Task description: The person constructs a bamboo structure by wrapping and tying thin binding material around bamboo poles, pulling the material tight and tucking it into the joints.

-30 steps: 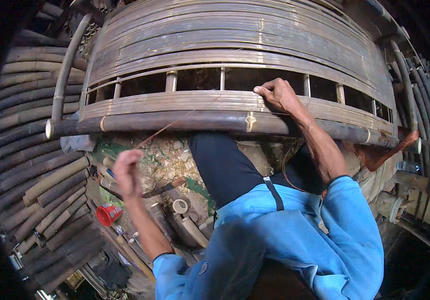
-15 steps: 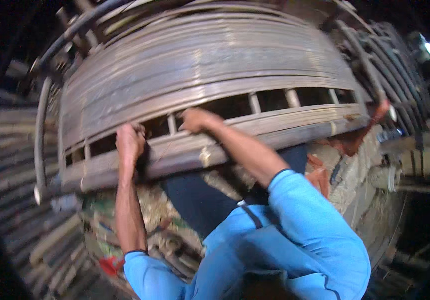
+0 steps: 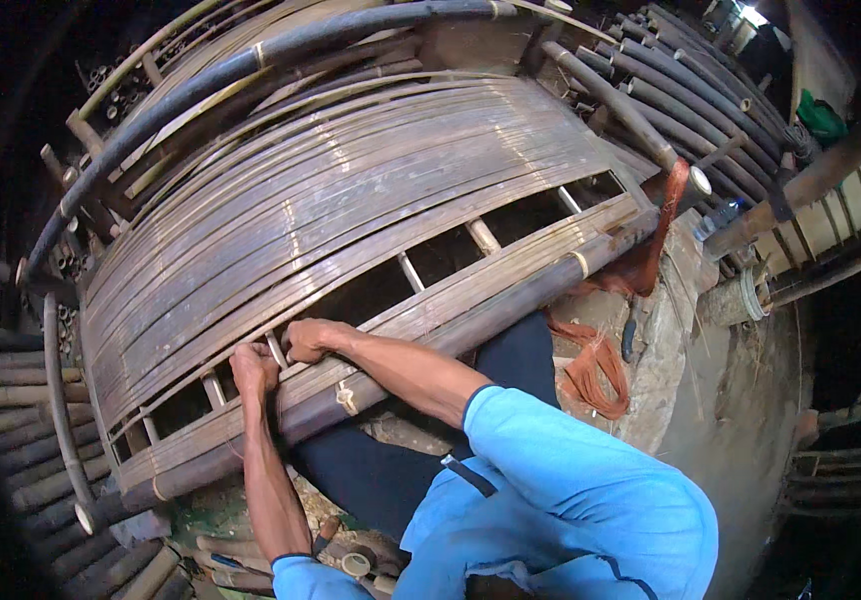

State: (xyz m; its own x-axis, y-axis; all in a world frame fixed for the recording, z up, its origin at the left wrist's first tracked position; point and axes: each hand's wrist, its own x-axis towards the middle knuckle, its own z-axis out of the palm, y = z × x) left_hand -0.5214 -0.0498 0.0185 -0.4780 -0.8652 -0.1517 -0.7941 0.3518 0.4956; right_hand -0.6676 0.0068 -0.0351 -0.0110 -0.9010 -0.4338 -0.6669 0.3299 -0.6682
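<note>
Before me stands a bamboo bench (image 3: 451,325) with a seat of thin bamboo slats (image 3: 241,220). A gap near its front edge shows short cross bars, among them a pale cross bar (image 3: 277,350) between my hands. My left hand (image 3: 256,368) is closed at the gap, just left of that bar. On the bar's other side my right hand (image 3: 311,340) is closed too, its fingers curled over the edge of the front slats. Whatever the fingers pinch is hidden or too thin to make out.
Orange cord (image 3: 601,375) hangs from the bench's right end and lies on the ground. A dark-handled tool (image 3: 629,340) is beside it. Bamboo poles (image 3: 691,80) are stacked at the far right, more poles (image 3: 36,410) at the left. A plastic bottle (image 3: 719,218) lies at the right.
My right hand has come closer to my left, so both now flank one cross bar. The view has shifted, showing more of the bench's back and right side.
</note>
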